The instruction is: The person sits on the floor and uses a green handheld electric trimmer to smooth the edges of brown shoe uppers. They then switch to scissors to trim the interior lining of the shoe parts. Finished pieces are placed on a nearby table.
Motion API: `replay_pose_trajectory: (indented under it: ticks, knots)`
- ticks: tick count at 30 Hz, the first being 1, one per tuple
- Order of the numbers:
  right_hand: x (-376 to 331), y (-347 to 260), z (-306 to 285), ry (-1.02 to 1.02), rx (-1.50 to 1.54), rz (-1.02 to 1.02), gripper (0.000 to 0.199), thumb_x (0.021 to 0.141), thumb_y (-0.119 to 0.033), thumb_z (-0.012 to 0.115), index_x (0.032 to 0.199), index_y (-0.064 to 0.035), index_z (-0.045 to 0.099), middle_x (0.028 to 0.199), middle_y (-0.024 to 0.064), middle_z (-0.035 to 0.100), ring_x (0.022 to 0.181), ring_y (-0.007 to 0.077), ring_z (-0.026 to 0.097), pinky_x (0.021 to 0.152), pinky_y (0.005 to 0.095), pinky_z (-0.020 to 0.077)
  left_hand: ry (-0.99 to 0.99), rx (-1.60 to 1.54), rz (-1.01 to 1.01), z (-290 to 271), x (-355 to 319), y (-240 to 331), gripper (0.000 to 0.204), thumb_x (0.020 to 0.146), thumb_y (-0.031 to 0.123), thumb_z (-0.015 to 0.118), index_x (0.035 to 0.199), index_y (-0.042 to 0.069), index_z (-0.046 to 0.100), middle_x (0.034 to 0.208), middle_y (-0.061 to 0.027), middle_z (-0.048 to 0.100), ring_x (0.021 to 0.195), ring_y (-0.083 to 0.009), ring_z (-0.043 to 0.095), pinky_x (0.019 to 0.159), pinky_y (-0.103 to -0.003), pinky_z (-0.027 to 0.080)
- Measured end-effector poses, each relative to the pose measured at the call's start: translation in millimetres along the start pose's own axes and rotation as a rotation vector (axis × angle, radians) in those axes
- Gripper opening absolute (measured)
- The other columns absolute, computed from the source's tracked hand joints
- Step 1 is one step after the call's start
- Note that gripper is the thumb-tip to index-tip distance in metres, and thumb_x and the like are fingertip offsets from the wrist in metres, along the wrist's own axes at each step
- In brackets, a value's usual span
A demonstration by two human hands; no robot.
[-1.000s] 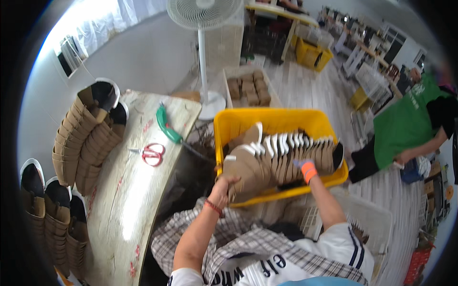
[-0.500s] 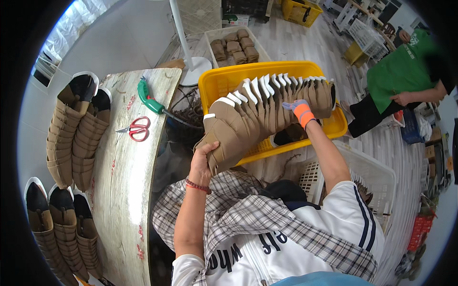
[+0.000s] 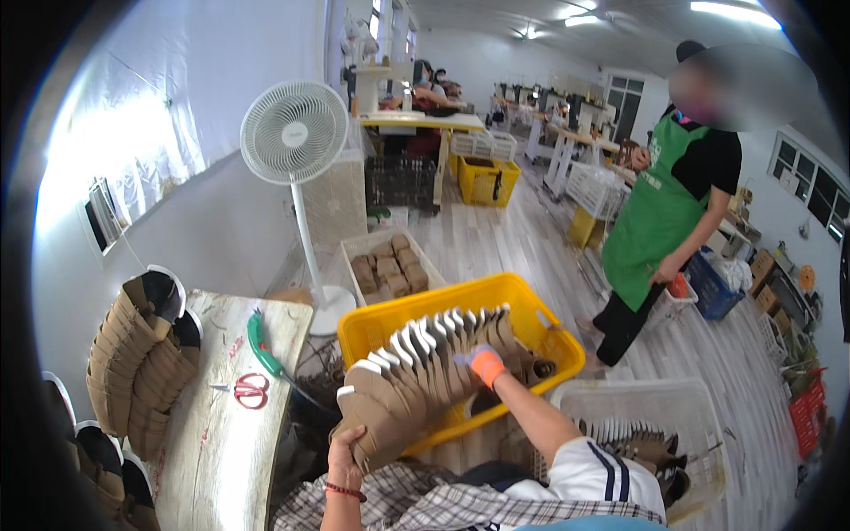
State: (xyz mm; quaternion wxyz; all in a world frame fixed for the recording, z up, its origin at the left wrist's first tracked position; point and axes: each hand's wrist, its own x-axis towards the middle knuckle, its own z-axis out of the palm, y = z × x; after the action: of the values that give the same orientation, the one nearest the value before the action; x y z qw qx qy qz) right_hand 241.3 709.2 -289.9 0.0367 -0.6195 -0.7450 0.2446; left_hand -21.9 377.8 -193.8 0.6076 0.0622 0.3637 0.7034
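Note:
A long row of nested brown shoe uppers [image 3: 398, 403] with white edges stretches over a yellow plastic basket [image 3: 359, 329]. My bare left hand [image 3: 347, 451], with a red beaded bracelet at its wrist, grips the near end of the row, thumb on top. My right hand [image 3: 483, 365], in an orange and purple glove, holds the row's near side farther along, its fingers against the uppers. The fingertips are hard to make out. More dark pieces [image 3: 538, 367] show in the basket beyond the row's far end.
A worn table [image 3: 217, 465] at left bears red-handled scissors [image 3: 251, 390], a green hand tool [image 3: 259, 345] and stacked uppers [image 3: 119, 354]. Beyond are a white fan [image 3: 295, 134] and a crate of brown bundles [image 3: 382, 270]. At right are another crate [image 3: 708, 416] and a person in a green apron [image 3: 651, 208].
The view has tilted up, bringing in the far room and more of the person in the apron. Both my hands keep their places on the row of uppers.

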Motion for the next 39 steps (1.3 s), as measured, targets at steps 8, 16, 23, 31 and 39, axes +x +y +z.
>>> replay_pose_trajectory:
  ticks: [8,16,23,31,39]
  knots:
    - [-75.8,-55.8,-53.8,0.222,0.197,-0.117,0.061,0.066,-0.057,0.074,0.076,0.0025,0.064,0.074,0.0185,0.064,0.067,0.0322,0.057,0.069,0.0392,0.0462,0.008,-0.033,0.035,-7.3,-44.7,6.6,0.050,0.076,0.001,0.057,0.125,-0.006,0.047,0.115,-0.0190,0.059,0.101,-0.0335,0.061,0.089,-0.045,0.051]
    - [-116.8,-36.6,-148.4,0.178,0.884,-0.287,0.026,0.084,-0.011,0.063,0.064,-0.0010,0.050,0.064,0.0030,0.047,0.061,0.0169,0.050,0.070,0.0364,0.0514,-0.171,-0.103,-0.066,32.0,-79.8,26.6,0.047,0.080,0.007,0.064,0.123,-0.004,0.049,0.109,-0.0167,0.061,0.095,-0.0243,0.064,0.086,-0.036,0.053]
    - [-123.5,-120.8,-199.2,0.149,1.015,-0.528,0.033,0.084,0.010,0.054,0.062,-0.0047,0.035,0.066,0.0006,0.037,0.067,0.0139,0.053,0.080,0.0348,0.0559,-0.249,-0.161,0.218,43.4,-163.1,69.5,0.049,0.079,0.004,0.062,0.126,-0.003,0.048,0.117,-0.0152,0.059,0.102,-0.0226,0.061,0.089,-0.034,0.051]
    - [-177.7,-305.1,-116.0,-0.023,0.927,-0.850,0.036,0.080,0.002,0.061,0.058,-0.0094,0.035,0.064,-0.0035,0.034,0.059,0.0062,0.037,0.059,0.0246,0.0457,0.090,-0.061,0.607,-25.9,-290.2,109.3,0.054,0.077,0.007,0.056,0.128,-0.006,0.045,0.119,-0.0188,0.057,0.106,-0.0275,0.059,0.094,-0.036,0.047]
    - [-212.2,-492.1,59.7,-0.260,0.702,-1.023,0.052,0.073,-0.031,0.079,0.055,-0.0083,0.036,0.056,-0.0047,0.027,0.055,0.0088,0.023,0.046,0.0321,0.0222,0.381,-0.142,0.847,-136.6,-372.1,135.1,0.049,0.078,0.010,0.056,0.124,-0.007,0.049,0.116,-0.0167,0.060,0.105,-0.0282,0.059,0.091,-0.038,0.048]
